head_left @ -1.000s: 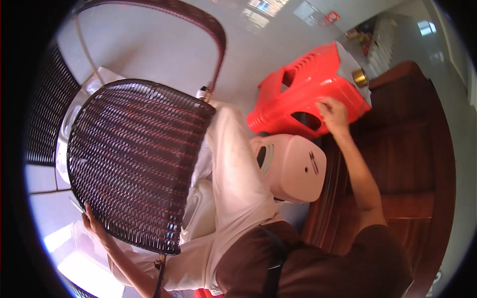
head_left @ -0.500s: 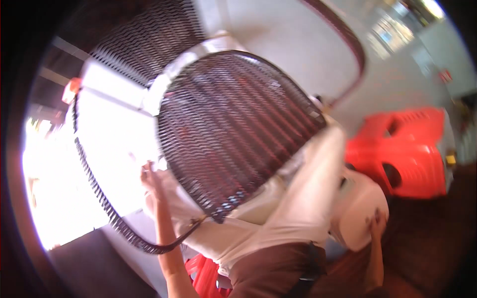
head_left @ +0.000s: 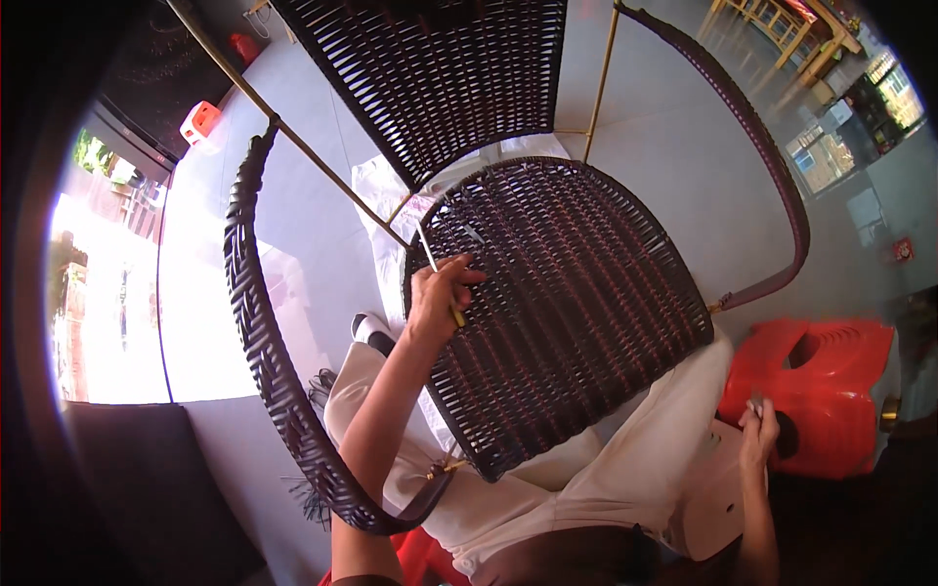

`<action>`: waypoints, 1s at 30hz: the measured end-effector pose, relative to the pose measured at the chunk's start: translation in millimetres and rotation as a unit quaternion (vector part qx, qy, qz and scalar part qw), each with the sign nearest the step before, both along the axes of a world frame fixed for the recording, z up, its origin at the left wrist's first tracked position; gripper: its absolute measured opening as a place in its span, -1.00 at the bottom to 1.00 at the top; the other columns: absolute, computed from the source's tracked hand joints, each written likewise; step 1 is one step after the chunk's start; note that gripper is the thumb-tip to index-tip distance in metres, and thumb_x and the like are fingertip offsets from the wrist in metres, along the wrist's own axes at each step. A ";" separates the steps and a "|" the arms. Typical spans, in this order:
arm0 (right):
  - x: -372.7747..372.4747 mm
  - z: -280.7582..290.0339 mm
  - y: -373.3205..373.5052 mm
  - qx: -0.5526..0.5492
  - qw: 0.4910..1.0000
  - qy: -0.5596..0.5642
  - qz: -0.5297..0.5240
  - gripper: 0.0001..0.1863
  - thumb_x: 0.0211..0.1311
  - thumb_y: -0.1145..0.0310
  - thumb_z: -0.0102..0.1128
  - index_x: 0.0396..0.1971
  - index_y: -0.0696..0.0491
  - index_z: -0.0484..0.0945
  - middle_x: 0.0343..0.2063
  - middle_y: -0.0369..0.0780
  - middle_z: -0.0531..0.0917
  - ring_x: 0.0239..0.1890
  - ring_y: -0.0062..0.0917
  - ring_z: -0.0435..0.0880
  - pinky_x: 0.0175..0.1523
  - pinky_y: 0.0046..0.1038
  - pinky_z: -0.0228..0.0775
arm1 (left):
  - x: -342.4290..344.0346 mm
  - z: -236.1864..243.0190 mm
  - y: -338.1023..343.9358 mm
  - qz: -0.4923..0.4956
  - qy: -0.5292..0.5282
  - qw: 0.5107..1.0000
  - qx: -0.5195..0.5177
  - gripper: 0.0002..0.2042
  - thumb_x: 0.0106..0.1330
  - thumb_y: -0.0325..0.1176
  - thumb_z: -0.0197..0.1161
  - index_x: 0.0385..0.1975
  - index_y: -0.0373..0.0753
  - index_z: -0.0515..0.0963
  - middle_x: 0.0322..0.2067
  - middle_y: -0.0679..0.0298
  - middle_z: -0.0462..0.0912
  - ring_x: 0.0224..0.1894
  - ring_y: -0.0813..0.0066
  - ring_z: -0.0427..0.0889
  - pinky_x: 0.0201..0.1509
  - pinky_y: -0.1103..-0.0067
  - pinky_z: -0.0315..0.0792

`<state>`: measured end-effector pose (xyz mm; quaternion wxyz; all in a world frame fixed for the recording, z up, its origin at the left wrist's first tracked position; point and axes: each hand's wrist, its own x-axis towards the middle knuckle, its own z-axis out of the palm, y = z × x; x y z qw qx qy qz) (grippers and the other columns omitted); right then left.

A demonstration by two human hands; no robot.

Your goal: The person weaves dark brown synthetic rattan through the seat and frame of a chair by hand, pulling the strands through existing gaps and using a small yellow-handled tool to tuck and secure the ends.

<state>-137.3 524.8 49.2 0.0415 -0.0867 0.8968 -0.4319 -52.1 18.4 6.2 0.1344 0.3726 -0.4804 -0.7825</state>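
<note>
A dark brown woven chair seat (head_left: pixel 567 293) rests against my legs, joined to a woven backrest (head_left: pixel 440 68), gold-coloured frame bars (head_left: pixel 332 176) and curving woven armrests (head_left: pixel 256 293). My left hand (head_left: pixel 440 298) is closed on a thin tool (head_left: pixel 426 244) with a metal shaft and yellow handle, over the seat's left part. At the lower right, my right hand (head_left: pixel 757 435) has its fingers closed round a small object too small to make out, beside a red plastic stool (head_left: pixel 831 410) and a pink stool (head_left: pixel 713 488).
White sheeting (head_left: pixel 376 186) lies under the chair on grey tiled floor. A gold roll (head_left: pixel 888 414) sits by the red stool. A small orange stool (head_left: pixel 200 122) stands at back left, wooden furniture (head_left: pixel 782 29) at back right, dark padding (head_left: pixel 137 479) at lower left.
The view has swung left, bringing backrest and doorway in. My left hand moved from the seat's edge onto its surface with the tool. My right hand left the pink stool's top with something small.
</note>
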 end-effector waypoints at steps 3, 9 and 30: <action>-16.6 31.2 -95.1 0.039 0.990 0.054 0.121 -0.80 0.20 0.53 -0.11 -0.22 0.26 0.44 -0.46 -0.19 0.50 -0.40 -0.46 0.48 -0.23 -0.54 0.32 | -19.5 3.6 -2.9 0.015 0.000 0.998 0.058 -0.72 0.24 -0.32 0.12 -0.21 -0.44 0.47 -0.47 0.04 0.62 -0.73 0.58 0.38 -0.70 0.70 0.24; -56.4 38.3 -230.9 0.009 0.941 0.127 0.314 -0.75 0.15 0.55 -0.02 -0.16 0.23 0.48 -0.45 -0.12 0.52 -0.48 -0.38 0.52 -0.35 -0.46 0.35 | -43.8 -1.4 -9.3 0.039 -0.015 0.989 0.144 -0.75 0.25 -0.28 0.15 -0.29 -0.38 0.44 -0.49 0.06 0.62 -0.69 0.51 0.43 -0.65 0.65 0.30; -102.2 -46.7 -416.9 0.045 0.759 0.387 0.521 -0.56 0.00 0.27 0.28 -0.07 0.04 0.48 -0.41 -0.29 0.50 -0.52 -0.53 0.60 -0.50 -0.57 0.52 | -38.2 -3.0 7.2 0.070 0.002 0.997 -0.010 -0.76 0.28 -0.31 0.08 -0.60 -0.28 0.40 -0.76 0.35 0.36 -0.83 0.61 0.28 -0.78 0.66 0.12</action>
